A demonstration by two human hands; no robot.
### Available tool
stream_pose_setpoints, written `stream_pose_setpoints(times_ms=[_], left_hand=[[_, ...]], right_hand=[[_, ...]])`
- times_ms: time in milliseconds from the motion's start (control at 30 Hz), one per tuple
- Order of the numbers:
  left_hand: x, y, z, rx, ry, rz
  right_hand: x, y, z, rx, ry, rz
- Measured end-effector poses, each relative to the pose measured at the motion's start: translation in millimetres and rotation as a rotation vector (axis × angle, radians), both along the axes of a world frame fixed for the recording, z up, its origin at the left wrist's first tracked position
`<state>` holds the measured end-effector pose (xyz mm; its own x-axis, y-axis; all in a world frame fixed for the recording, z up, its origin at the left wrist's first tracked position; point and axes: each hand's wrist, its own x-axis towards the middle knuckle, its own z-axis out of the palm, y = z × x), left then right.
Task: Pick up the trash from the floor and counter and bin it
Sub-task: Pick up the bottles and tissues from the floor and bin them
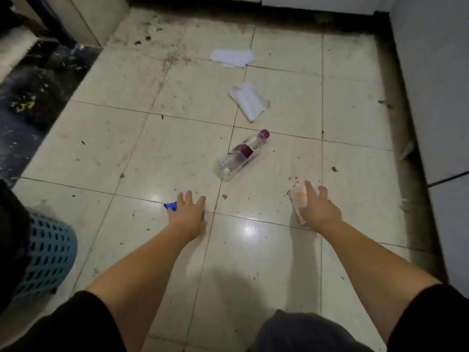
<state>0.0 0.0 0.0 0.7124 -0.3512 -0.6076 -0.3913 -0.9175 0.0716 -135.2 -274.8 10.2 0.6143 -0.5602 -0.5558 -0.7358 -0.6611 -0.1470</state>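
Observation:
My left hand (189, 212) lies flat on the tiled floor over a small blue scrap (170, 205) that sticks out at its left side; whether the fingers grip it is hidden. My right hand (316, 205) presses down on a crumpled pinkish wrapper (298, 199), fingers curled over it. A clear plastic bottle (239, 156) with a magenta cap and label lies on its side just beyond both hands. Farther away rest a folded white tissue (250, 100) and a flat white paper (232, 57).
A blue slotted basket (48, 252) stands at the left edge beside me. White cabinets (431, 85) line the right side and the back, and a dark marble threshold (38, 90) runs along the left. The cream floor tiles (152, 153) are speckled with dirt and crumbs.

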Motion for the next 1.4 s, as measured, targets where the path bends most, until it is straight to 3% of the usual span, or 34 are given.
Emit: stream_pose_setpoints(times_ms=[167,367,500,667,867,1067,1233,1400], left_hand=[[-10,6,-45,0.018,0.000,0.245],[-27,10,-47,-0.043,-0.032,0.180],[-11,-2,-7,-0.166,-0.072,0.182],[25,14,93,-0.364,-0.220,0.279],[60,112,201,-0.464,-0.443,0.489],[54,253,257,-0.435,-0.633,0.614],[49,367,228,-0.280,-0.567,0.758],[59,416,148,-0.166,-0.299,0.766]], right_hand=[[4,8,-43,-0.106,0.011,0.025],[-5,20,-42,-0.103,-0.015,0.129],[27,20,1,-0.092,-0.138,0.099],[110,53,97,-0.124,-0.286,0.269],[207,172,198,-0.042,-0.499,0.565],[241,331,245,0.088,-0.698,0.791],[240,458,231,0.241,-0.758,0.971],[243,541,160,0.209,-0.494,1.168]])
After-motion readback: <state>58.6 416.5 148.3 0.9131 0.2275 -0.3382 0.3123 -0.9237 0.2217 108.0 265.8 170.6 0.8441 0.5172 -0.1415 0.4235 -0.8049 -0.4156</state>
